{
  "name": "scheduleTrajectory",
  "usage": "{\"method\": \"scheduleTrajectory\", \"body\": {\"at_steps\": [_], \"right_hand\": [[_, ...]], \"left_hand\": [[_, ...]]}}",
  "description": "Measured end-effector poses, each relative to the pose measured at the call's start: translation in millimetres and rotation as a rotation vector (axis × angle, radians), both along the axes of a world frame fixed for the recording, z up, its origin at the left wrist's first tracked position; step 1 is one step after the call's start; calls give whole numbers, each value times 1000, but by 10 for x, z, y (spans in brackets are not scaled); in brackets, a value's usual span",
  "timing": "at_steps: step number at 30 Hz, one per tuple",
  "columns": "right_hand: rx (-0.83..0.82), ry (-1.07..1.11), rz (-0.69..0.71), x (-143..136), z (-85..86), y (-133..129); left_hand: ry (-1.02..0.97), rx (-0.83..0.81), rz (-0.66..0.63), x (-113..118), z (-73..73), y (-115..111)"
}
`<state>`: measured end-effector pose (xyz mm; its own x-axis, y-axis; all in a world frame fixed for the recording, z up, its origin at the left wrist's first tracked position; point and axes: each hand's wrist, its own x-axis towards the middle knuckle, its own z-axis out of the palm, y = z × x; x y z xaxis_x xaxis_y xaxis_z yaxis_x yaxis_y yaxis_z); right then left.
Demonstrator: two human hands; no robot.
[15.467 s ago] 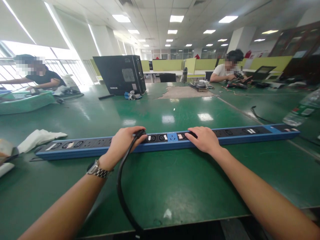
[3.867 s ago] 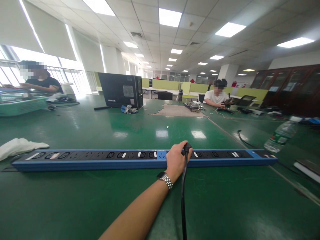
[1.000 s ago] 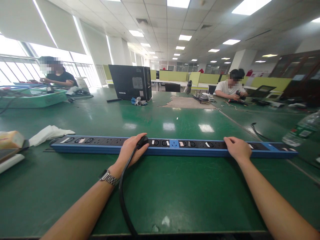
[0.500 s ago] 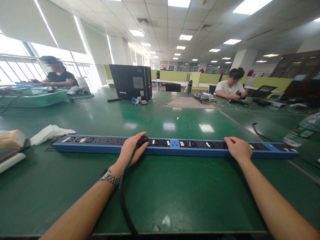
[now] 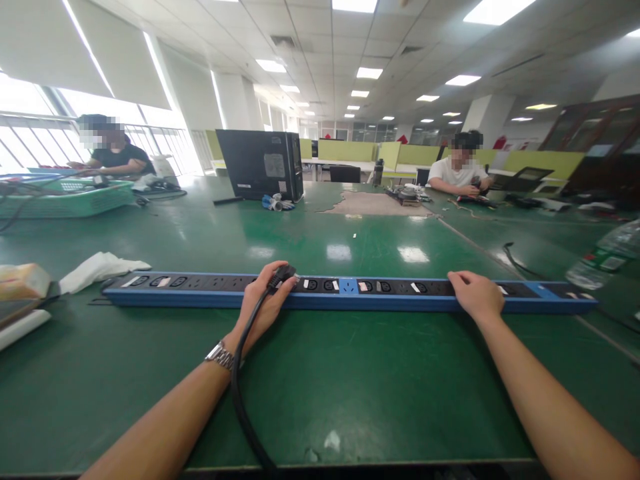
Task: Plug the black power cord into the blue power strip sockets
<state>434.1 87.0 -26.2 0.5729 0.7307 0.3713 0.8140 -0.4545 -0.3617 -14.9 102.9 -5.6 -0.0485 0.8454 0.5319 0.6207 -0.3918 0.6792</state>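
Note:
A long blue power strip (image 5: 320, 302) with a black face and several sockets lies crosswise on the green table (image 5: 380, 387). My left hand (image 5: 260, 300), with a metal watch on the wrist, is closed around a black power plug (image 5: 283, 275) just above the strip. Metal prongs show at the plug's right end, and its black cable (image 5: 239, 393) hangs down past the table's front edge. Toward the strip's right end, my right hand (image 5: 477, 297) grips the strip with the fingers over its far side; those fingertips are hidden.
A black computer case (image 5: 260, 163) stands farther back, with gloves (image 5: 277, 203) beside it. At left are a green basket (image 5: 85, 200) and white tissue (image 5: 103, 268). A plastic bottle (image 5: 607, 257) is at right. Two people sit across the table.
The plug in my left hand has tilted and lifted slightly, so its prongs now show. Its cable has shifted a little left. My right hand stays on the strip.

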Motion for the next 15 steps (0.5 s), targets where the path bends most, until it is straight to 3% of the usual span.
{"method": "scheduleTrajectory", "body": {"at_steps": [15], "right_hand": [[38, -30, 15, -2, -3, -9]], "left_hand": [[26, 9, -20, -42, -3, 26]]}}
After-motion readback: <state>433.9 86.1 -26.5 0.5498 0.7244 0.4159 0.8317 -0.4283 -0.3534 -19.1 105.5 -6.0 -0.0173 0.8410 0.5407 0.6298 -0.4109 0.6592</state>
